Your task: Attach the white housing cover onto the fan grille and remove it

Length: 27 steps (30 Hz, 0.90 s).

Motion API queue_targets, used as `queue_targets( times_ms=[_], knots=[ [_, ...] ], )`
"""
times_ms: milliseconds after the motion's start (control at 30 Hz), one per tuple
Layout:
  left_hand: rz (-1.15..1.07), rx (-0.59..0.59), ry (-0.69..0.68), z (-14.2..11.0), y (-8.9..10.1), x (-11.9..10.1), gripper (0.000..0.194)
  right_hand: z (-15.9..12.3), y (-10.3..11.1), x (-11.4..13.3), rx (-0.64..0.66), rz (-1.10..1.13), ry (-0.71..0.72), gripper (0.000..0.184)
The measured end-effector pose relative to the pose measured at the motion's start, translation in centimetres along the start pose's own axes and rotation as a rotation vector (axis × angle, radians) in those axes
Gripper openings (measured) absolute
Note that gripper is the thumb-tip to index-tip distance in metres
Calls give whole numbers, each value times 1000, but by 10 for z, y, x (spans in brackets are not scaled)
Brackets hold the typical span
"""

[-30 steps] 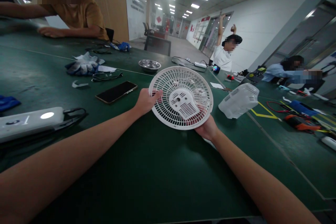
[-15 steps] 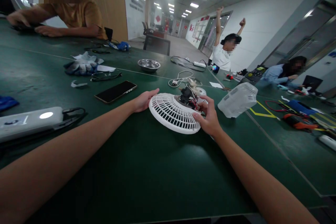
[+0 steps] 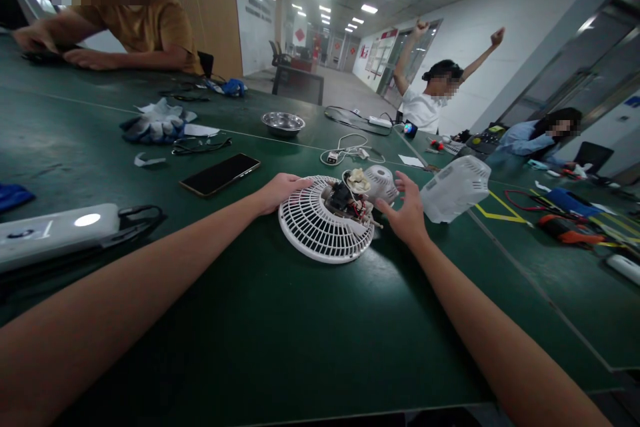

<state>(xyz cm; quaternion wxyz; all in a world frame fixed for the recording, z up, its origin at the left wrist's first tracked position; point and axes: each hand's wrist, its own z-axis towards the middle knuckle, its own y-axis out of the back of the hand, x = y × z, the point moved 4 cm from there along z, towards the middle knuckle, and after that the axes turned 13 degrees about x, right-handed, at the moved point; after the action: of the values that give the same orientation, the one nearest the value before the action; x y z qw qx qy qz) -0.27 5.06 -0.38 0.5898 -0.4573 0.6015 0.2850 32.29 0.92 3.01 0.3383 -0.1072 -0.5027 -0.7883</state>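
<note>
A white round fan grille (image 3: 325,240) sits low over the green table, slightly tilted. On top of it is the fan motor (image 3: 345,197), dark, with exposed red and black wires and a pale crumpled bit. My left hand (image 3: 283,193) grips the grille's far left rim, the thumb over its edge; the other fingers are mostly hidden. Beside the motor, on the right, stands a white vented motor cover (image 3: 381,181). Close to that cover is my right hand (image 3: 409,213), open, thumb and fingers apart; whether it touches the cover I cannot tell.
A white plastic housing (image 3: 456,190) stands right of my right hand. Beyond the grille lie a white cable (image 3: 345,150) and a metal bowl (image 3: 283,123). Left are a phone (image 3: 220,174), gloves (image 3: 155,121) and a white device (image 3: 60,230). Other people sit around the table.
The grille has come down flatter and slightly toward me. My right hand has let go of its right side and spread its fingers. The motor and white cover show more fully.
</note>
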Motion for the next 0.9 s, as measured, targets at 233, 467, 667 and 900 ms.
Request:
queue_targets(
  times_ms=[233,467,667,900],
  knots=[
    [31,-18,-13,1,-1,1,15,13,-9,-32,127,-4,-149,95],
    [586,-168,-335,-4,7,-18,46,7,-13,-35,44,642,-417,74],
    [774,-41,-468,-18,-22,-37,34,-3,-19,22,129,843,-207,64],
    [672,96,-524,-28,-36,-41,49,-18,-13,72,196,456,100,89]
  ],
)
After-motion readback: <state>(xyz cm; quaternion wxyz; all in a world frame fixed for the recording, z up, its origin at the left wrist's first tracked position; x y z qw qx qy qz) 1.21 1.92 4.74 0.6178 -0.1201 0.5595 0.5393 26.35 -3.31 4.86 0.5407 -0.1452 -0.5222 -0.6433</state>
